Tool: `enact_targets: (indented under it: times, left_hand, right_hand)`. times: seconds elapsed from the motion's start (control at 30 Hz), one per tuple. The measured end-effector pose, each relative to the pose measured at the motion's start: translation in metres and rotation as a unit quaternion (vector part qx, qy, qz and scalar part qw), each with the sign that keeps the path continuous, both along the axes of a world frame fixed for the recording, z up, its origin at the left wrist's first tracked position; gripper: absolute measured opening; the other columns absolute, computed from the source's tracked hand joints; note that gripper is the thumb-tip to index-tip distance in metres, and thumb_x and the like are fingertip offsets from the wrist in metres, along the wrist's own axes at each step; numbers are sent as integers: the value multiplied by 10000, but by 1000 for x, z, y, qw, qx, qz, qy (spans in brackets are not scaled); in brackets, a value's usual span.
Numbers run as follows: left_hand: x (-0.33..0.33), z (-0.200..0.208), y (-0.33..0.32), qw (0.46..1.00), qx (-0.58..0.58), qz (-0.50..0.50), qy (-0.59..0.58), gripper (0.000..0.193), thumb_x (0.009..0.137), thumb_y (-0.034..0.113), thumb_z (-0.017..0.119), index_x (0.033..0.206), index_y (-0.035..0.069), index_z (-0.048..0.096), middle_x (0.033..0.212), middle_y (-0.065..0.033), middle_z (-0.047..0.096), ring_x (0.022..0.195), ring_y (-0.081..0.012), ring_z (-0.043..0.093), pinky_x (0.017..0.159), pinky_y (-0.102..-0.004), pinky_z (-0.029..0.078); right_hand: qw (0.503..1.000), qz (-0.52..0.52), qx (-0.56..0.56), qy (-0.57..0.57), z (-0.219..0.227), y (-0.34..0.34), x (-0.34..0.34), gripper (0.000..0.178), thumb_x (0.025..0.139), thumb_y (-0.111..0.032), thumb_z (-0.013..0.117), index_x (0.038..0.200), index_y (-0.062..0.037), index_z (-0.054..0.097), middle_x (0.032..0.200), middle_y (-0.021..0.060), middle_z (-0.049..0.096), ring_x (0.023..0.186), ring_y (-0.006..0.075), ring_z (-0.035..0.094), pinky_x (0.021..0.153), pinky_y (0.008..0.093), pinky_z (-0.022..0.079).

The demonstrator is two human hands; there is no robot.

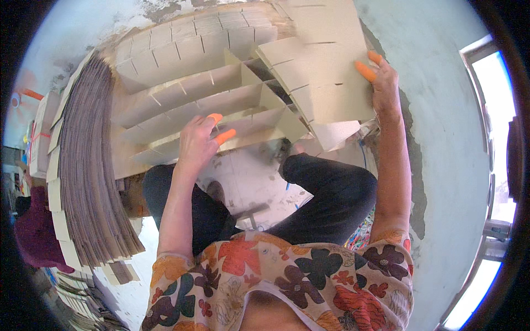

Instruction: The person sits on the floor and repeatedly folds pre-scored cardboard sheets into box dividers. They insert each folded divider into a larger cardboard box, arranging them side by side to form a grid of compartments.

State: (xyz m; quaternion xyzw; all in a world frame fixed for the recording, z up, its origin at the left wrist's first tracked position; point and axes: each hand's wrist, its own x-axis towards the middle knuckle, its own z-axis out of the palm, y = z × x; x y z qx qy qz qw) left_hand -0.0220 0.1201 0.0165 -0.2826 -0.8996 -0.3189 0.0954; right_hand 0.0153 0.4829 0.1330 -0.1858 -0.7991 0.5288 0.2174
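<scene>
In front of me is a partly assembled grid of pale slotted cardboard strips (193, 105), standing on edge with crosspieces at their right ends. My left hand (197, 140) is over the nearest strips, with orange covers on the thumb and a finger. Those two are apart, close to a strip's upper edge; whether they touch it is unclear. At the upper right, my right hand (385, 85), with similar orange covers, grips the right edge of pale slotted cardboard sheets (331, 66). These overlap the grid's right end, and some of their lower edges hang free.
A tall fanned stack of cardboard strips (91, 160) stands at the left. More slotted strips (193, 41) are lined up behind the grid. A worn pale wall (447, 138) runs along the right. A person in a maroon top (38, 231) is at the far left.
</scene>
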Motion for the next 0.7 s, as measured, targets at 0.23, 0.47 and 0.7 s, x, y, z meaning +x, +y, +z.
enact_targets:
  times: [0.23,0.47,0.7]
  left_hand:
    - [-2,-19,-1,999,39,-34,16,131,743,141,703,826,69,631,706,-127,614,693,-315,595,592,-423,471]
    - [-7,-27,-3,995,68,-56,44,126,714,91,704,797,49,618,693,-136,602,678,-317,592,586,-414,471]
    - [-4,-27,-4,998,59,-27,25,119,710,84,699,793,59,617,669,-151,579,665,-330,581,577,-430,460]
  right_hand:
    - [929,188,305,90,-8,-93,-23,488,791,-108,708,1237,-2,540,1018,195,656,832,182,632,754,297,498]
    - [921,236,305,58,-27,-130,-44,259,759,6,615,1016,29,597,850,298,587,829,447,585,697,434,482]
    - [893,311,323,-34,-41,-134,-61,441,789,83,516,1230,62,506,1147,252,600,999,296,630,778,367,502]
